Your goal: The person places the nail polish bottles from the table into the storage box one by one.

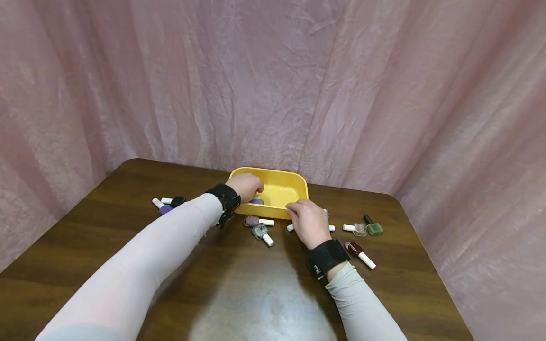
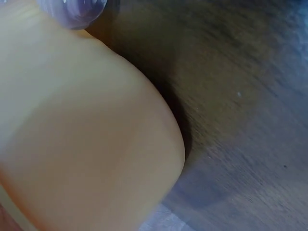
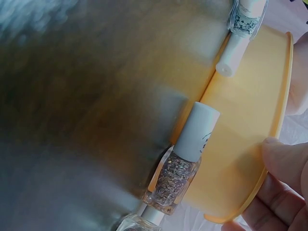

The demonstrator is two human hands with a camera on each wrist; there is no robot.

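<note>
My left hand (image 1: 244, 186) reaches over the near-left rim of a yellow plastic bin (image 1: 286, 178). Its fingers curl down onto a blue nail polish bottle (image 1: 256, 201) inside; the fingertips are partly hidden. The bin's outer wall (image 2: 96, 130) fills much of the left wrist view, a purple bottle (image 2: 79, 10) beside it. At the near-right corner, my right hand (image 1: 310, 222) pinches the bin's rim between thumb (image 3: 285, 161) and fingers. Just below it, a glitter nail polish bottle (image 3: 175, 178) with a white cap lies against the bin.
In front of the bin lie a mauve bottle (image 1: 251, 221) and a grey-flecked bottle (image 1: 259, 231). To the right are clear (image 1: 360, 230), green (image 1: 375, 229) and dark red (image 1: 353, 248) ones. Purple (image 1: 165, 209) and black (image 1: 177, 201) bottles lie left. A pink curtain (image 1: 273, 85) hangs behind the table.
</note>
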